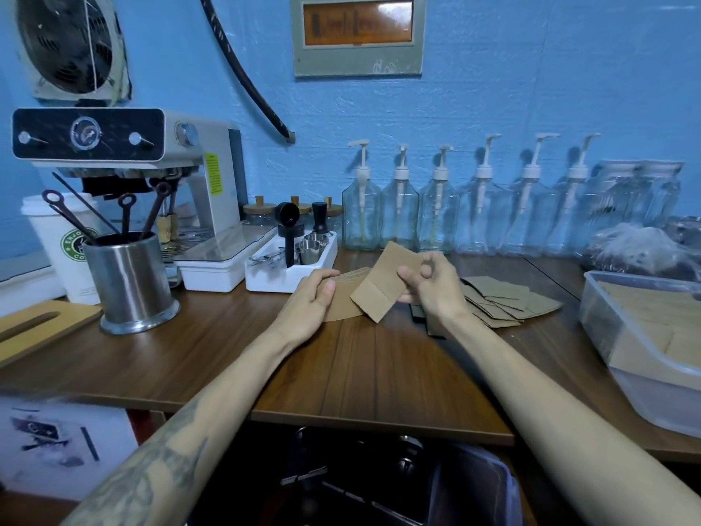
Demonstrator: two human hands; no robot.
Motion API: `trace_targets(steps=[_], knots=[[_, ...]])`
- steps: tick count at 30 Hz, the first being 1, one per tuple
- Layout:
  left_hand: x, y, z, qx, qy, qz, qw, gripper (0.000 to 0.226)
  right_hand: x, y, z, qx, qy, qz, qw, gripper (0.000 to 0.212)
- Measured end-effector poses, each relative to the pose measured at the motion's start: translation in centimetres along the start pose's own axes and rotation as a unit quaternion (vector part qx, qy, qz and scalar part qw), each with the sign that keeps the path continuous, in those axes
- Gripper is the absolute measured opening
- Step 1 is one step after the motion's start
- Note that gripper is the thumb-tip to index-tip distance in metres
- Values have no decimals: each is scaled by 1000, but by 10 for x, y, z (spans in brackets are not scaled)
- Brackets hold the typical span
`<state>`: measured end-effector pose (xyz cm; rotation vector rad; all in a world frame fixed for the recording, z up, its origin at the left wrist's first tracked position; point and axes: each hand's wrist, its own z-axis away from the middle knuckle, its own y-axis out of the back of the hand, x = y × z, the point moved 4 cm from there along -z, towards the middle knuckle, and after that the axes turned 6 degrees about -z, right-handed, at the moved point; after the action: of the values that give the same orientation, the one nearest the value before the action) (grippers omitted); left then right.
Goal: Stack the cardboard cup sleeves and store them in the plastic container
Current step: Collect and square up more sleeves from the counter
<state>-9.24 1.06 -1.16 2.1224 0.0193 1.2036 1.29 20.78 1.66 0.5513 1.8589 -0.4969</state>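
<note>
Two bare forearms reach up from the bottom of the frame to mid-frame. The left hand [311, 298] grips a small stack of sleeves [343, 298] on the wooden counter [212, 358]. The right hand [430, 284] pinches a single sleeve [389, 284], tilted above that stack. Loose sleeves [500, 301] lie fanned just right of centre, not yet gathered. The plastic container [607, 320] at the right edge appears to hold stacked sleeves already, though its wall blurs them. Judged: task partly done.

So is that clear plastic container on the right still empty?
No. The clear plastic container already holds flat brown cardboard sleeves, visible through its open top.
</note>
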Motion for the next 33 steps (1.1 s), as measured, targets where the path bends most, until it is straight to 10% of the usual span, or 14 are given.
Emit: trace_targets(steps=[5,7,10,13,19,24,33], knots=[[4,-3,4,-25,-6,6,1000,55,14,-7,4,-33,-100,-84,991,16],[2,-3,4,-23,-7,11,1000,68,20,-2,2,-49,-68,83,993,28],[0,-3,2,-18,-18,4,1000,64,17,-4,7,-100,66,446,887,40],[1,-2,3,-15,-40,1,999,49,10,-15,15,-104,118,550,820,55],[10,-3,8,-39,-47,19,998,51,2,-19,16,-135,167,460,862,82],[13,-6,11,-64,-23,10,998,53,17,-34,17,-245,99,387,883,68],[12,-7,11,-70,-34,18,997,50,1,-32,19,-219,192,413,863,43]])
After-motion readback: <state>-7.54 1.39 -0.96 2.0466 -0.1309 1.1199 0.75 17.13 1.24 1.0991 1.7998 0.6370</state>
